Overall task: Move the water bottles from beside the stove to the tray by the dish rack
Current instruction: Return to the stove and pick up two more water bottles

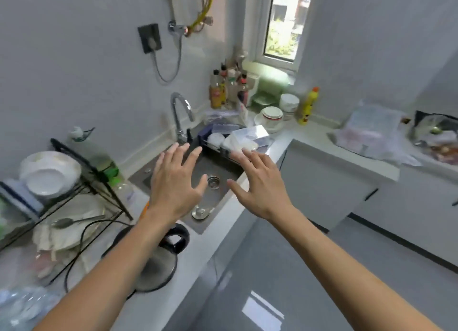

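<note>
Left hand [177,182] and right hand [257,184] hover over sink [223,168], fingers spread, holding nothing, seemingly between carries. Clear bottles [124,189] lie on counter [230,216] by dish rack [81,179]; tray, stove unclear.

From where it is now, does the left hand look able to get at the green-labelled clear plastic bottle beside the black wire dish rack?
Probably yes. The left hand is open over the steel sink, and the green-labelled clear plastic bottle stands just to its left, with nothing between them.
</note>
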The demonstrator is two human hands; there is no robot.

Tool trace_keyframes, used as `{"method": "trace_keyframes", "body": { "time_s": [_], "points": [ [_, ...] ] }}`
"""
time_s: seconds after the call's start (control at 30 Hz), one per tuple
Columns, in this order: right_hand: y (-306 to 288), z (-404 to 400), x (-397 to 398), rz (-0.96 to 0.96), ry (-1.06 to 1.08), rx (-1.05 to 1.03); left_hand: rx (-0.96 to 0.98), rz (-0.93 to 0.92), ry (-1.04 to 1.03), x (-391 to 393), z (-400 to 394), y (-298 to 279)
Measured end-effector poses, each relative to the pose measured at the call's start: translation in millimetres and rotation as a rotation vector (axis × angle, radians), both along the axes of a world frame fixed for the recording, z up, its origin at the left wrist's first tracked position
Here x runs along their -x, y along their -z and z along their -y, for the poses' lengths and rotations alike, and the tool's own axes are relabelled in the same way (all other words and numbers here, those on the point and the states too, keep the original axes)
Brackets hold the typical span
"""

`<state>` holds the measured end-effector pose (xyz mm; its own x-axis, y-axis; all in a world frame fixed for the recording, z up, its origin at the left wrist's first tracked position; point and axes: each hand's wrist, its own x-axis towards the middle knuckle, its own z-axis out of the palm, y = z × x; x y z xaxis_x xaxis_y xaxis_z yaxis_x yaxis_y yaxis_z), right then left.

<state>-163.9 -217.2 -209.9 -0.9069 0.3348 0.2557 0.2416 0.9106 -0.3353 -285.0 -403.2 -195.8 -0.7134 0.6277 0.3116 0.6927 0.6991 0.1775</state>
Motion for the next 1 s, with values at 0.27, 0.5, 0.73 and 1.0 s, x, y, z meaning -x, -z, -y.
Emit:
{"method": "trace_keyframes", "body": {
  "time_s": [0.27, 0.5, 0.73, 1.0],
  "points": [
    [-4.6, -168.9, -176.8, 0.015, 0.491, 0.04, -0.025, 0.022, 0.456, -99.4, -242.0, -0.6],
    [1.7, -258.1, -320.1, 0.016, 0.847, 0.063, 0.038, 0.005, 0.805, -208.6, -404.2, 8.0],
    [16.7, -373.4, -400.5, -0.003, 1.071, 0.06, 0.035, 0.016, 1.036, -288.0, -568.0, 27.3],
    [7.4, -525.0, -474.2, -0.001, 1.263, 0.081, -0.003, 0.111, 1.224, -375.0, -766.8, 18.7]
  ]
}}
